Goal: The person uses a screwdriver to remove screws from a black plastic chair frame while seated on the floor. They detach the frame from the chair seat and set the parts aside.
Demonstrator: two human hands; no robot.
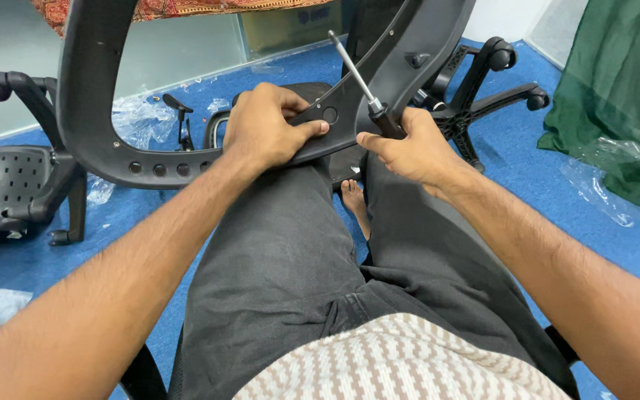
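A black plastic chair backrest frame [98, 111] rests across my knees, its lower bar full of round holes. My left hand [264, 126] grips the lower middle of that frame, thumb pressed beside a round hole. My right hand [412, 152] is closed on the dark handle of a screwdriver [357, 78], whose metal shaft points up and to the left, in front of the frame's right arm. I sit with grey trousers, one bare foot [355, 204] showing between my legs on the blue carpet.
A black perforated chair seat with an armrest [9, 185] lies at the left. A five-star wheeled chair base [483, 81] sits at the upper right. Clear plastic wrapping [138, 118] is scattered on the carpet. Green cloth [624, 96] hangs at the right.
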